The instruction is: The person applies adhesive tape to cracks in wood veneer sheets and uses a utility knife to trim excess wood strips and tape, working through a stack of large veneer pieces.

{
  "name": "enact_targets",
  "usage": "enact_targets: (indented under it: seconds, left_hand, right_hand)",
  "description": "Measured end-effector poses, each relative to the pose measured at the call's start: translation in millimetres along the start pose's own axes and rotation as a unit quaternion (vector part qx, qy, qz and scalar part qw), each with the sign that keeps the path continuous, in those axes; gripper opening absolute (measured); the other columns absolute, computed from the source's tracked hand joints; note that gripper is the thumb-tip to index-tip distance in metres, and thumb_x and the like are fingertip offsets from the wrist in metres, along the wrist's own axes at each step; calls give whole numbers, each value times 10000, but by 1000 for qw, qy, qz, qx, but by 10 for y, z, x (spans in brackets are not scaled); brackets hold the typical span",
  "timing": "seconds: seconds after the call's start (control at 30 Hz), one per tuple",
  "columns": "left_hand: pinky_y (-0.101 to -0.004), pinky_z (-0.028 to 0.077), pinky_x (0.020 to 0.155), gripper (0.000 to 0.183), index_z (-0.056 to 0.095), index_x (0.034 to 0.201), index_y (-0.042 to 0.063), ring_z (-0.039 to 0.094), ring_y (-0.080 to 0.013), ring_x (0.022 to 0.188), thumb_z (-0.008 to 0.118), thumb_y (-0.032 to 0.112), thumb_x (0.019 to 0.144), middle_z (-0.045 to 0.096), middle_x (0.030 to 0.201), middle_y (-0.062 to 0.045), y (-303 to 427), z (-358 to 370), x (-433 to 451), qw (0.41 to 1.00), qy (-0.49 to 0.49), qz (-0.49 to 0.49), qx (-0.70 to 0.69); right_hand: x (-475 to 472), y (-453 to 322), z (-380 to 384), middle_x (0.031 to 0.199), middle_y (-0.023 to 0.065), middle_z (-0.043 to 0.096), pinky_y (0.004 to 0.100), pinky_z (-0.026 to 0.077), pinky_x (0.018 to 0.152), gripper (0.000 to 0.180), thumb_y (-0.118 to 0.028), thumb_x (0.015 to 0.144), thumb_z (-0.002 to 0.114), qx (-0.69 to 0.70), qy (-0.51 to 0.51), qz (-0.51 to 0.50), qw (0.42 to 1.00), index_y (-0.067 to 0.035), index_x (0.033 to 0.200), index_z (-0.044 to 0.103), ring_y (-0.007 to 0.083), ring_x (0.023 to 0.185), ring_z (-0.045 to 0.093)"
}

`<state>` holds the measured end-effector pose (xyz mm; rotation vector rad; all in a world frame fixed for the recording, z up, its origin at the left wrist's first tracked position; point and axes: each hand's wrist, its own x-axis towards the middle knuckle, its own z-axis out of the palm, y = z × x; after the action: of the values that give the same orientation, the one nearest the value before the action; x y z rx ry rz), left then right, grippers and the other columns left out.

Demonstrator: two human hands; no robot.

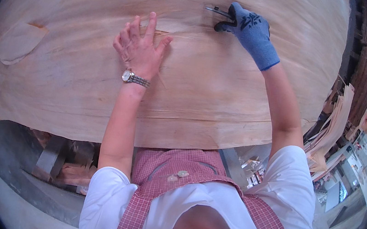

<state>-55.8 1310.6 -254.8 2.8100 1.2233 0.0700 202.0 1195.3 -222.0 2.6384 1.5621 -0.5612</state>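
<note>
A large sheet of wood veneer [207, 93] spreads out in front of me. My left hand [142, 44], bare and with a wristwatch [134, 78] at the wrist, lies on it with the fingers apart. Just by its fingertips is a narrow split [161, 32] in the veneer. Up and to the right, my right hand [250, 27] wears a blue knit glove with dark fingertips. It grips a utility knife [219, 11], whose blade points left over the sheet. Whether the blade touches the wood I cannot tell.
An oval loose piece or flap of veneer [22, 44] shows at the sheet's left. Torn veneer strips [333, 124] hang beyond the right edge, beside a dark brown stack [362, 86]. Wood scraps [75, 173] lie below the sheet's near edge.
</note>
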Motion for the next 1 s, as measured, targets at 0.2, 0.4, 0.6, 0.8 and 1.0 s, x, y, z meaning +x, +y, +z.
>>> enact_targets:
  seconds: [0.2,0.4,0.6,0.8,1.0]
  left_hand:
    - [-488,273,1002,652,495,1390,340,375,-254,1197,505,691,839,410,1372,-10,-6,-9,-14,1000,10,4,8]
    - [-477,293,980,623,474,1400,374,398,-250,1168,500,676,856,437,1337,-3,5,-23,-1,1000,17,4,2]
    - [-472,275,996,645,456,1417,373,349,-240,1222,478,692,857,424,1366,9,-23,6,-31,1000,12,-1,-22]
    - [-471,251,1020,683,440,1432,347,330,-235,1257,498,690,846,409,1396,10,-55,28,-38,999,24,28,-33]
    - [-477,251,1023,668,463,1415,339,339,-235,1262,541,660,834,410,1398,4,-46,-32,-31,997,42,22,-61]
  right_hand:
    - [-1,272,8,786,76,641,361,485,647,454,-469,783,756,283,-17,42,958,-79,903,557,232,699,617]
    - [-77,219,89,824,101,659,414,477,690,560,-586,727,743,118,70,23,990,-82,908,580,311,781,631]
    - [-105,316,36,799,146,666,398,490,663,420,-443,810,735,261,157,165,938,-67,921,585,334,770,651]
    - [-173,-80,92,837,121,684,407,502,646,318,-355,835,720,195,239,93,947,-90,956,595,335,766,659]
    - [99,-674,209,863,143,682,407,504,666,309,-329,831,715,319,200,21,926,-74,964,602,331,800,663]
